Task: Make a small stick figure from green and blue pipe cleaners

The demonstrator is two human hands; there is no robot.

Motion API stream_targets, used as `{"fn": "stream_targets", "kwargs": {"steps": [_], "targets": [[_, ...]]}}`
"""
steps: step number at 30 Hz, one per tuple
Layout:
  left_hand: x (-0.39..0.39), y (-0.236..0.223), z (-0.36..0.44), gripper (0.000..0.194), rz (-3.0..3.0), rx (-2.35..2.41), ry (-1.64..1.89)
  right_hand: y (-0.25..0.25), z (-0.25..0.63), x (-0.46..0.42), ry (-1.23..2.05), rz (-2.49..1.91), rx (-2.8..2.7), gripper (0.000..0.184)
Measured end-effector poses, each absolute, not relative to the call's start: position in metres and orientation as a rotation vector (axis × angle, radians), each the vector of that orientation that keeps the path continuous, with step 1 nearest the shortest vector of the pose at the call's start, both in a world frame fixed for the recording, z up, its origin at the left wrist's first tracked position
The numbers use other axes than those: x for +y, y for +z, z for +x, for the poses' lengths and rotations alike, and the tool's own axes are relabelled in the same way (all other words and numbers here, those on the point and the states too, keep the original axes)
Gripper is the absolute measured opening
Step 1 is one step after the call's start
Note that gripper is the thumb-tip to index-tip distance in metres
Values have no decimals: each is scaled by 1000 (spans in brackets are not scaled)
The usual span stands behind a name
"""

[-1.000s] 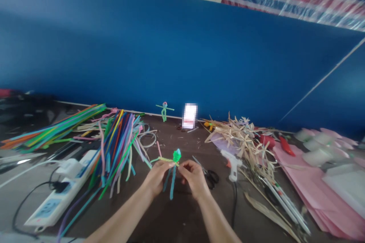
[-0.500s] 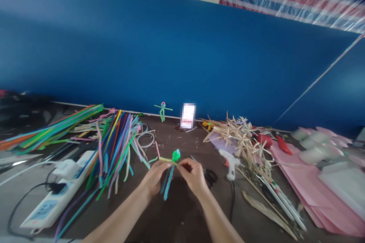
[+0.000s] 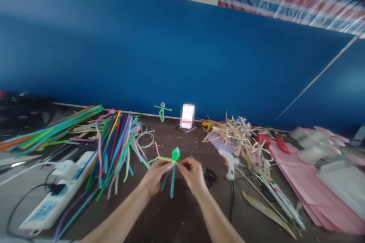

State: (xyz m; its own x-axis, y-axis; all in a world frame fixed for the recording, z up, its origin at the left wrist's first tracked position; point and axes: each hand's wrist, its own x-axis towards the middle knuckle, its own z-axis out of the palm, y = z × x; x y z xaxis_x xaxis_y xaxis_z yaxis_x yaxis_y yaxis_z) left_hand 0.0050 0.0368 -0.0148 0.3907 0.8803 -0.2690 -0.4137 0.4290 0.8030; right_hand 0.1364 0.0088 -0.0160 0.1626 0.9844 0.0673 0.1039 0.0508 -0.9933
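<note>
The fingers of the left hand (image 3: 155, 179) and right hand (image 3: 193, 176) grip a pipe-cleaner figure (image 3: 172, 184) between them; black-handled scissors (image 3: 210, 178) lie just right of the right fingers.

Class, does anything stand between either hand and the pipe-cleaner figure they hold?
Nothing visible does: the left hand and the right hand both pinch the pipe-cleaner figure directly. The loose pipe cleaners and the scissors lie off to the sides.

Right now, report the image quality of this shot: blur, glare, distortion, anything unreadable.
Head view: the wide lens slants the blue painted wall and the red, white and blue striped tarpaulin, with glare streaking its plastic sheen. The small upright white card is pixelated and unreadable. The left hand, right hand and green pipe-cleaner figure look slightly soft. The top right corner falls dark.
</note>
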Motion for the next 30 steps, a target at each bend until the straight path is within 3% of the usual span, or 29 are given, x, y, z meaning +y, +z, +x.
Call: {"fn": "stream_targets", "kwargs": {"steps": [13, 22, 30], "targets": [[33, -12, 11, 14, 702, 775, 974, -17, 132, 6, 889, -1332, -1196, 19], [25, -7, 18, 13, 669, 756, 943, -22, 129, 7, 1066, -1213, -1033, 17], [46, -2, -11, 34, 785, 958, 948, -13, 145, 10, 1130, -1285, -873, 22]]}}
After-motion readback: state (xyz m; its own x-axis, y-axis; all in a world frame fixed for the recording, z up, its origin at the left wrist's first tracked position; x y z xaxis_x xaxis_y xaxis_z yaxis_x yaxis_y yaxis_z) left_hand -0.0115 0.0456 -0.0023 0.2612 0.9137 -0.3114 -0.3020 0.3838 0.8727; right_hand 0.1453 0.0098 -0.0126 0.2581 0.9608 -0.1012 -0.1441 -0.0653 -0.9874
